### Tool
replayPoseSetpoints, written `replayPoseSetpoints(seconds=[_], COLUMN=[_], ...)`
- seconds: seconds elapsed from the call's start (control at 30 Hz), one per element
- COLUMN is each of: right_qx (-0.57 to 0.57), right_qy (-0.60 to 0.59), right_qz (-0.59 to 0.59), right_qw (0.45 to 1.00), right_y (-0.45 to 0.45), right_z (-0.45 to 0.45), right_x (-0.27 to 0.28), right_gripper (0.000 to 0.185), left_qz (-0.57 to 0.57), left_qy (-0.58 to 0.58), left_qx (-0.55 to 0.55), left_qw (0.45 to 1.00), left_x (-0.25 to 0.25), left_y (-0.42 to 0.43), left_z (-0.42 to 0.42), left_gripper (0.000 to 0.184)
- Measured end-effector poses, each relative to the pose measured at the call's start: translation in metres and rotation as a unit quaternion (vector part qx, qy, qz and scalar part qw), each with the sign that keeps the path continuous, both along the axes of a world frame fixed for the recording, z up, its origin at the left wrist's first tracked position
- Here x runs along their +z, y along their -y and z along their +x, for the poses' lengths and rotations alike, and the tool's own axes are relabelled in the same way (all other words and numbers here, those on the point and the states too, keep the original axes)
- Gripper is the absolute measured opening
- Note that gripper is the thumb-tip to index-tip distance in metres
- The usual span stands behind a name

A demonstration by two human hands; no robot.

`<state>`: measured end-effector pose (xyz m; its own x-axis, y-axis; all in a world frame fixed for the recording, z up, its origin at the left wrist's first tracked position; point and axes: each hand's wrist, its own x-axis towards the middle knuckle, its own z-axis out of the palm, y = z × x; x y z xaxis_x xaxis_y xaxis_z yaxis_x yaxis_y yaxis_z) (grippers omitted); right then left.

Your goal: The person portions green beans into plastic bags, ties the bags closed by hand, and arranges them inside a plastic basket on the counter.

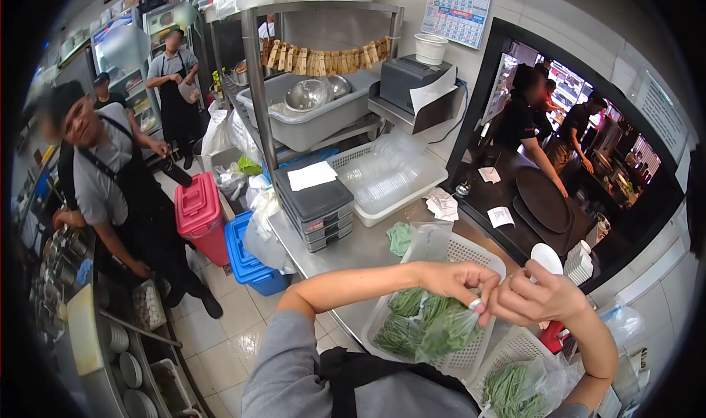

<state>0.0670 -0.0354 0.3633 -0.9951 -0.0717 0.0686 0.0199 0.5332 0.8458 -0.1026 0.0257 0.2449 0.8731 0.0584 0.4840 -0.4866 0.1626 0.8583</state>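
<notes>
My left hand (463,284) is closed, its fingers pinching the gathered neck of a clear plastic bag of green vegetables (450,335). A small white band shows on that hand near the bag's neck. Close against it, my right hand (535,294) is also closed, with its fingertips at the same bag neck. The filled bag hangs over a white perforated basket (371,330) holding more cut greens. Just behind my right fingers is a white oval object (546,258) of unclear kind. A second basket with bagged long greens (515,388) is below my right forearm.
Clear plastic containers (390,169) fill a white basket on the steel counter, beside a small drawer unit (312,201). A printer (415,83) sits behind. Round black trays (543,201) lie on the pass-through ledge. Co-workers stand at left and beyond the opening.
</notes>
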Motion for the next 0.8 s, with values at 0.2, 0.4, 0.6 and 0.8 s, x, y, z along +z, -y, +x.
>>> replayPoseSetpoints(seconds=[0.2, 0.4, 0.6, 0.8], right_qx=[-0.094, -0.268, -0.225, -0.212], right_qy=[-0.093, -0.395, -0.364, -0.415], right_qz=[-0.145, -0.805, -0.898, -0.883], right_qw=[0.980, 0.352, 0.109, 0.064], right_y=[-0.003, -0.002, 0.001, 0.015], right_z=[0.008, 0.006, 0.009, 0.006], right_x=[-0.050, -0.126, -0.180, -0.214], right_gripper=[0.008, 0.016, 0.021, 0.022], left_qz=[0.119, 0.413, 0.534, 0.505], left_qy=[-0.025, -0.044, -0.035, -0.092], left_qx=[0.215, 0.539, 0.640, 0.688], left_qw=[0.969, 0.733, 0.551, 0.513], left_x=[-0.020, -0.048, -0.095, -0.122], left_y=[-0.001, 0.014, 0.042, 0.068], left_z=[-0.018, -0.033, -0.036, -0.025], left_gripper=[0.013, 0.021, 0.021, 0.018])
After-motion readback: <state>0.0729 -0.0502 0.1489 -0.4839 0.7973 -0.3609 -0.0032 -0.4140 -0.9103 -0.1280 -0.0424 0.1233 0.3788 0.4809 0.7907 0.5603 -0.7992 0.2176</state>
